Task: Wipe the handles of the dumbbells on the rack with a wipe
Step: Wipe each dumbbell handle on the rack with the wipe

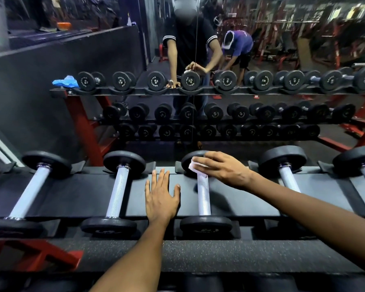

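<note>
The right hand (221,168) pinched a small, limp white wipe (195,167) onto the knurled, rigid steel dumbbell handle (203,196) — likely heavy, best left racked — while the left hand (161,196) lay flat, its grip released.

You are in a gym. A black rack (230,199) with red legs holds dumbbells (204,199) in rows before you, and the wall mirror (135,60) behind it reflects 3 tiers of them. Red weight machines (282,39) show in that reflection.
</note>
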{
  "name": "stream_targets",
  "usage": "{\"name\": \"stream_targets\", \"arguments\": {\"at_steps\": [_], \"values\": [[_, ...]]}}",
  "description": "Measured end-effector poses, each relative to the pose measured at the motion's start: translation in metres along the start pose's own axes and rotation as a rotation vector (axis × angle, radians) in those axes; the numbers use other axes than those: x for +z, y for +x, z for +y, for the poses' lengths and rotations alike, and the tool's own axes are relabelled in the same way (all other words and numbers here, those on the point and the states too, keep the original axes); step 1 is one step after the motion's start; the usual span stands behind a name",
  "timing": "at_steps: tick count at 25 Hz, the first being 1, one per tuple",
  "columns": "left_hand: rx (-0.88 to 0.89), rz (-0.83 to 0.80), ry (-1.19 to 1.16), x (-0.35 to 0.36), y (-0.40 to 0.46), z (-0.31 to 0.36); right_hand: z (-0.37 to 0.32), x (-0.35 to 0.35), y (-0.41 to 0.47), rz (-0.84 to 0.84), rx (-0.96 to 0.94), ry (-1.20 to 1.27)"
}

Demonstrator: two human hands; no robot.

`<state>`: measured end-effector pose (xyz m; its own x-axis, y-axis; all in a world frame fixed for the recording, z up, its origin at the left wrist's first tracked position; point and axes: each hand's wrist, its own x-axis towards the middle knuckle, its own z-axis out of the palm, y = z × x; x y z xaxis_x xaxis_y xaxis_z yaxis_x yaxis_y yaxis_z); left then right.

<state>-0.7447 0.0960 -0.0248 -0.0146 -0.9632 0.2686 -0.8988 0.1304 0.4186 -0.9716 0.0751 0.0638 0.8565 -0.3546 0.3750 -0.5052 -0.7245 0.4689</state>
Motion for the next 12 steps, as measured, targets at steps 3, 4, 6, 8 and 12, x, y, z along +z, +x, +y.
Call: {"name": "stream_targets", "arguments": {"at_steps": [3,4,6,8,12], "values": [[0.006,-0.003,0.006,0.000,0.000,0.000,0.002,0.005,0.004,-0.110,-0.092,-0.044],[0.001,-0.003,0.002,0.000,-0.001,0.000,0.007,0.006,-0.002,-0.139,-0.111,-0.061],[-0.004,-0.004,-0.001,-0.001,-0.001,0.000,0.016,0.009,-0.015,-0.134,-0.100,-0.089],[0.000,0.000,-0.005,-0.001,0.001,0.000,0.015,0.010,-0.020,-0.147,-0.094,-0.105],[0.002,0.002,-0.005,-0.001,0.001,0.000,0.006,0.008,-0.010,-0.192,-0.063,-0.101]]}}
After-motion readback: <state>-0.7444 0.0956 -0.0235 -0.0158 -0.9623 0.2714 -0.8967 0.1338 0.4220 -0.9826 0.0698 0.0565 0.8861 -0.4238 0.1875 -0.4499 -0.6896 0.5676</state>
